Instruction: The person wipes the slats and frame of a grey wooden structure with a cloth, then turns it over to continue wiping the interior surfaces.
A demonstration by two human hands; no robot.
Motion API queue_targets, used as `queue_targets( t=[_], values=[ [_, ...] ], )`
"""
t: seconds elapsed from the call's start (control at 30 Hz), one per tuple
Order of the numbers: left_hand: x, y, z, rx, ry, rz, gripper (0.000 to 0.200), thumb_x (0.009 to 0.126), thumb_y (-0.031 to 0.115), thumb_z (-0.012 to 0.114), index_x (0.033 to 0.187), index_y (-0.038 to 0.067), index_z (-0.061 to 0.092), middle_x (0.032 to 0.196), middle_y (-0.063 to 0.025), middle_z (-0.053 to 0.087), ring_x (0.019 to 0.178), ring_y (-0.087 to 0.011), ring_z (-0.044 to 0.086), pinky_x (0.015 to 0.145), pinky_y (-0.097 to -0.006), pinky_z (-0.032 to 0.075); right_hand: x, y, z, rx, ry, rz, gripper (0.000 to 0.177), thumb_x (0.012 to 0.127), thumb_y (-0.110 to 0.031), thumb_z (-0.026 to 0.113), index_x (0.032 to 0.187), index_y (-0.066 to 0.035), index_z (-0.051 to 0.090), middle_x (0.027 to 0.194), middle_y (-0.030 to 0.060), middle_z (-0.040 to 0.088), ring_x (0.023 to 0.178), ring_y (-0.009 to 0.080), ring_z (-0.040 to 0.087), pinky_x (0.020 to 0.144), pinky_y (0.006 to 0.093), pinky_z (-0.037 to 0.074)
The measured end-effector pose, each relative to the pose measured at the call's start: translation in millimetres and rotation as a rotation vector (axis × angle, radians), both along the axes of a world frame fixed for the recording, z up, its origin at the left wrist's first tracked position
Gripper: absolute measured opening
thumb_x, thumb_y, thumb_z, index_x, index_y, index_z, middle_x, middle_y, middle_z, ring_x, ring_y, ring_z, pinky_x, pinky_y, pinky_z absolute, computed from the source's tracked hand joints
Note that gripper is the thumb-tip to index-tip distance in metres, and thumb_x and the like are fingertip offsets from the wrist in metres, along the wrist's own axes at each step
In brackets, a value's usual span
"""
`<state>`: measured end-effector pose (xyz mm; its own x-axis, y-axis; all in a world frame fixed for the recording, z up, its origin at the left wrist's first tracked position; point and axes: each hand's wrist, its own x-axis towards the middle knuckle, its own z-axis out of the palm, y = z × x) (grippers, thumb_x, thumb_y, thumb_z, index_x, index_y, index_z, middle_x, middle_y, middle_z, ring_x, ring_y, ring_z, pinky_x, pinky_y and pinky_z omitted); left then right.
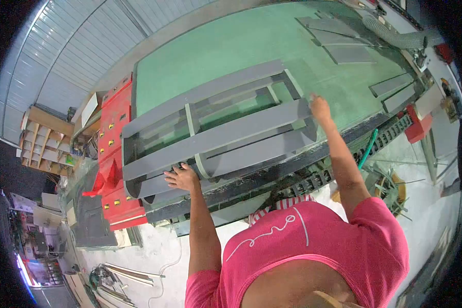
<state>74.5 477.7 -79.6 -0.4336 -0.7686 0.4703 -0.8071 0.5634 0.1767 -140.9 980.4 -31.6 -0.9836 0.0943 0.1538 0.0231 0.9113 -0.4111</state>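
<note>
A long grey board frame lies on the green tabletop. It has lengthwise boards, end pieces and a middle divider. My left hand rests on its near side, left of the divider, with fingers spread and nothing held. At the frame's right end is my right hand, its fingers curled together beside the corner. Whatever those fingers pinch, if anything, is too small to make out.
Loose grey panels lie at the far right of the table, with grey strips nearer. A red machine part borders the left end. A black cable chain runs along the front edge. A grey hose hangs at top right.
</note>
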Motion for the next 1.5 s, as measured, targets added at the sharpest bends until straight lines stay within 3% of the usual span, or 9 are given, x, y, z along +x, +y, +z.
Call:
queue_targets(
  t=[0.33,0.4,0.63,0.7,0.8,1.1,1.3,1.37,1.5],
  values=[
    [-2,7,13,0.096,-0.024,0.018,0.046,0.083,0.041,0.051,0.117,0.011,0.059,0.139,-0.0217,0.036,0.127,-0.0433,0.031,0.104,-0.0568,0.022,-72,1,69,-0.371,0.357,0.083,0.039,0.078,-0.005,0.047,0.115,-0.015,0.055,0.101,0.0216,0.061,0.095,0.0399,0.057,0.082,0.0453,0.046],
    [-3,4,6,0.049,-0.011,0.015,0.047,0.084,0.043,0.049,0.116,0.012,0.06,0.138,-0.0202,0.039,0.127,-0.0421,0.032,0.104,-0.0564,0.022,-96,-20,83,-0.391,0.41,0.119,0.034,0.076,-0.001,0.048,0.107,-0.008,0.06,0.104,0.0184,0.061,0.097,0.0367,0.058,0.084,0.0423,0.046],
    [-2,0,4,0.129,-0.018,0.005,0.047,0.083,0.044,0.049,0.117,0.013,0.061,0.141,-0.0181,0.036,0.129,-0.0404,0.03,0.104,-0.054,0.023,-184,-75,69,-0.298,0.146,0.38,0.038,0.079,-0.006,0.047,0.115,-0.013,0.057,0.118,0.0137,0.056,0.105,0.035,0.054,0.089,0.0408,0.044],
    [-2,-1,-4,0.098,-0.006,0.027,0.047,0.084,0.044,0.048,0.118,0.013,0.061,0.141,-0.0177,0.036,0.129,-0.0392,0.03,0.104,-0.0529,0.022,-196,-77,49,0.041,0.04,0.525,0.042,0.08,-0.004,0.046,0.12,-0.014,0.054,0.125,0.0125,0.052,0.106,0.0361,0.054,0.091,0.0419,0.044],
    [-3,2,9,0.14,-0.009,0.042,0.048,0.085,0.046,0.048,0.118,0.014,0.06,0.14,-0.0159,0.037,0.13,-0.0369,0.029,0.106,-0.0507,0.021,-187,-69,18,0.002,0.304,0.55,0.041,0.08,-0.005,0.046,0.12,-0.011,0.055,0.124,0.0143,0.052,0.103,0.0368,0.055,0.089,0.0425,0.046],
    [-4,1,6,0.093,-0.008,0.026,0.046,0.085,0.046,0.048,0.117,0.015,0.06,0.14,-0.0142,0.038,0.129,-0.0373,0.031,0.105,-0.0504,0.02,-41,-23,32,-0.203,0.297,0.39,0.047,0.08,0.0,0.046,0.127,-0.009,0.048,0.131,0.0166,0.046,0.109,0.0368,0.052,0.091,0.0414,0.045],
    [-1,3,8,0.095,0.02,0.02,0.043,0.085,0.044,0.048,0.114,0.016,0.063,0.139,-0.0161,0.038,0.127,-0.038,0.034,0.105,-0.0508,0.022,-13,6,70,-0.157,0.205,0.631,0.045,0.079,-0.001,0.046,0.123,-0.011,0.052,0.115,0.0186,0.057,0.103,0.0355,0.056,0.085,0.0392,0.048],
    [-2,5,12,0.102,0.011,0.015,0.043,0.085,0.044,0.049,0.114,0.015,0.063,0.14,-0.0172,0.037,0.127,-0.0388,0.033,0.105,-0.0509,0.022,-35,-13,114,-0.172,-0.014,0.383,0.04,0.08,-0.003,0.045,0.118,-0.011,0.056,0.101,0.0204,0.061,0.091,0.0363,0.06,0.077,0.0417,0.048],
    [-3,6,15,0.15,0.037,0.005,0.044,0.085,0.041,0.05,0.115,0.011,0.062,0.14,-0.0186,0.036,0.129,-0.041,0.029,0.105,-0.0514,0.021,-134,-57,98,-0.152,0.514,0.403,0.04,0.082,-0.008,0.044,0.119,-0.013,0.055,0.084,0.0197,0.062,0.076,0.0391,0.061,0.067,0.0439,0.049]
  ],
)
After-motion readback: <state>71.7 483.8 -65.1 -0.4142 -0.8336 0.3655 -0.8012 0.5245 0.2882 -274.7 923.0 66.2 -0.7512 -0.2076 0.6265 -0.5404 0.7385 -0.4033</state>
